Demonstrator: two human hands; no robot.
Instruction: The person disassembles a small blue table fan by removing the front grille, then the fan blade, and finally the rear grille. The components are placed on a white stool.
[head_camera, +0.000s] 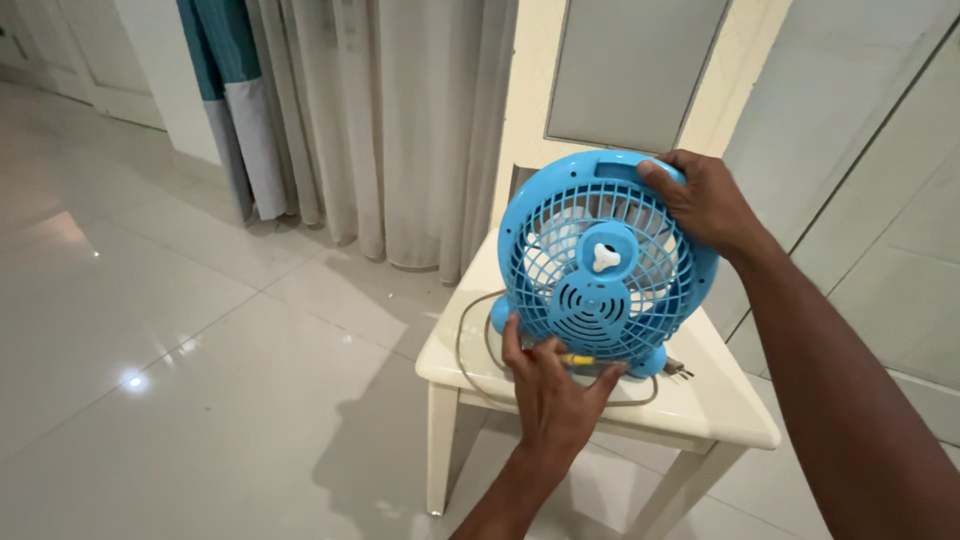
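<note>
Lower centre of the frame, our left hand (552, 392) rests fingers spread against the blue table fan's (600, 265) base. Our right hand (703, 203) has its grip closed on the fan's top handle, centre frame, upright on the cream chair (720, 400).

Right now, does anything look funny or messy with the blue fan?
A little. The fan stands on a chair rather than the floor, and its cord lies loose around its base, plug unplugged on the seat. Nothing looks broken or spilled.
</note>
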